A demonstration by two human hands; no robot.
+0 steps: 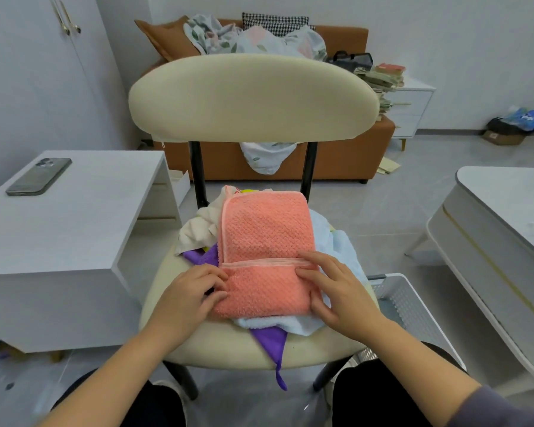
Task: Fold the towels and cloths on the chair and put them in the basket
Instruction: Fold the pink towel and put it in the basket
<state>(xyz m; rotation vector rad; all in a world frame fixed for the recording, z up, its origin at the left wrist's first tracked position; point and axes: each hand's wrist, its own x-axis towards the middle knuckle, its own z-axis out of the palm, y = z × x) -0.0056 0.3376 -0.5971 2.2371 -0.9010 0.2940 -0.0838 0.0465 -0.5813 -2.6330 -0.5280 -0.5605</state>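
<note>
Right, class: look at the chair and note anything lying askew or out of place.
The purple cloth pokes out from under the crumpled pile and hangs over the chair seat at its front edge, loop dangling. The pink towel rests on that uneven pile, not flat.

Wears a grey sleeve [506, 408] and black trousers [379, 396]

Coral towel [265, 235], right hand [336, 291] pressing, left hand [188, 297] perhaps pinching edge

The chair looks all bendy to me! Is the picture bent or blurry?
Head view: the wide lens bows the chair back and tilts the cupboard; the towel is sharp; the bottom corners are smeared; light is soft, no harsh glare.
</note>
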